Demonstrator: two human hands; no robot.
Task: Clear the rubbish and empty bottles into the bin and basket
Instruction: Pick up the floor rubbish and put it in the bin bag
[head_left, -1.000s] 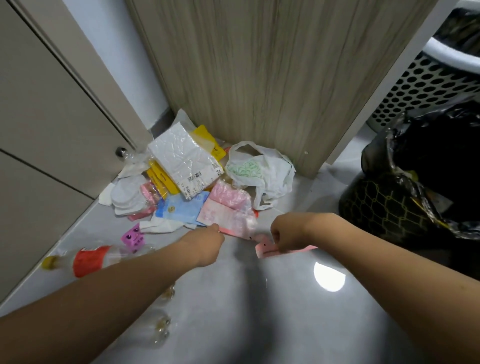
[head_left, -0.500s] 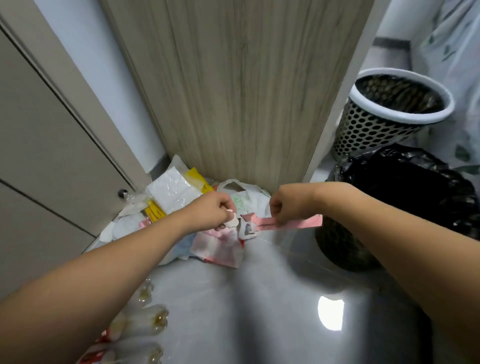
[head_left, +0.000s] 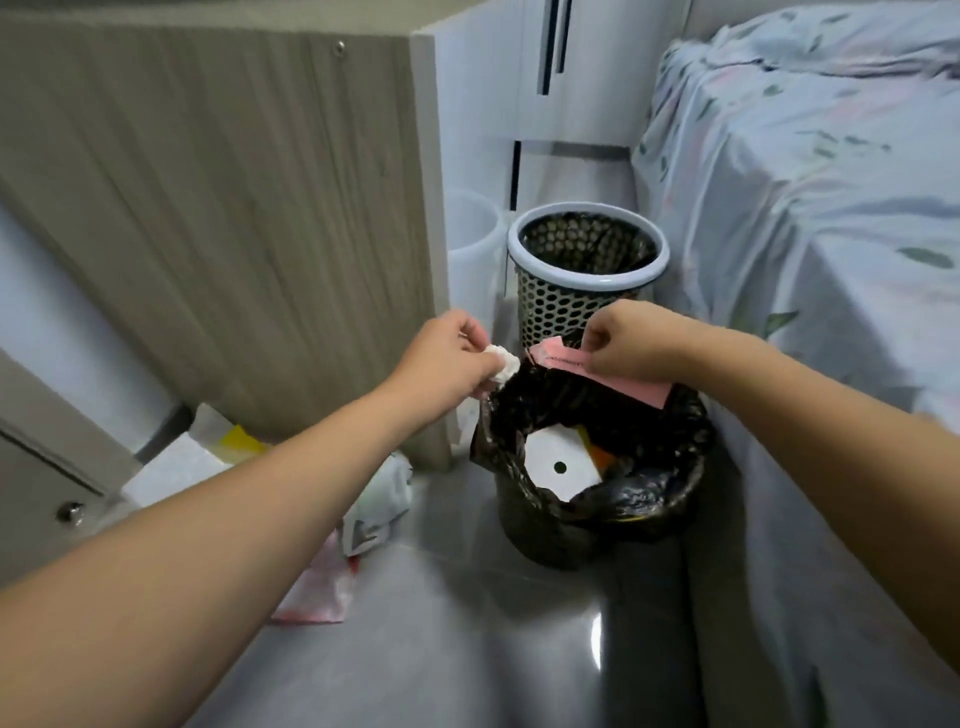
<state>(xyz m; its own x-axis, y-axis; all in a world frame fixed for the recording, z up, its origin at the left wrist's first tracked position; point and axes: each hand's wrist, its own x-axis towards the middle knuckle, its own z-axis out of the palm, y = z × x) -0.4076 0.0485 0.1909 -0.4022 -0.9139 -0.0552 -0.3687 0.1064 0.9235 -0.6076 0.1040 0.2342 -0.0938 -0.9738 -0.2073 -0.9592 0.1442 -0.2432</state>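
Two hands, left (head_left: 447, 358) and right (head_left: 628, 340); one lined bin (head_left: 592, 525) below them, one mesh basket (head_left: 587, 270) beyond.

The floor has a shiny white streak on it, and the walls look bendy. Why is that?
In the head view, the streak is glare: the glossy grey floor mirrors a light. The wooden panel and bed lean and curve because the lens is wide-angle. The bin looks sharp; the rubbish at left looks a little soft.

left hand (head_left: 447, 358): white wad (head_left: 503, 365) | right hand (head_left: 626, 340): pink slip (head_left: 597, 371) | over bin (head_left: 597, 499)
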